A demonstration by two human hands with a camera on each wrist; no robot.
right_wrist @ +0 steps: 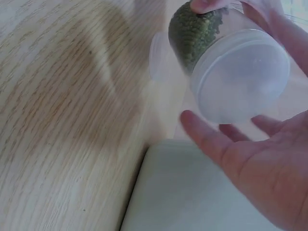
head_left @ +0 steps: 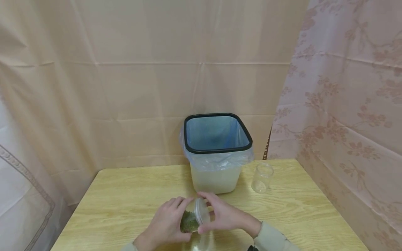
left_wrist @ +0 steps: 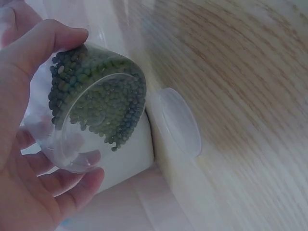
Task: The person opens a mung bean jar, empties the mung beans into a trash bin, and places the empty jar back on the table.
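Observation:
My left hand (head_left: 168, 223) grips a clear jar (head_left: 189, 207) of green beans (left_wrist: 103, 91), its thumb and fingers on opposite sides. The jar is tipped sideways with its lidded end toward my right hand (head_left: 224, 212). A translucent lid (right_wrist: 245, 79) covers that end. Along the tilted wall the beans lie heaped, and part of the inside shows without beans. My right hand is spread around the lid, its fingers (right_wrist: 202, 132) loosely bent and close to the rim in the right wrist view.
Just beyond the hands stands a pale bin (head_left: 216, 179) with a black rim (head_left: 220, 151) and a bluish liner bag. To its right is a clear, empty jar (head_left: 262, 177). The wooden table (head_left: 132, 195) is backed by hanging curtains (head_left: 144, 87).

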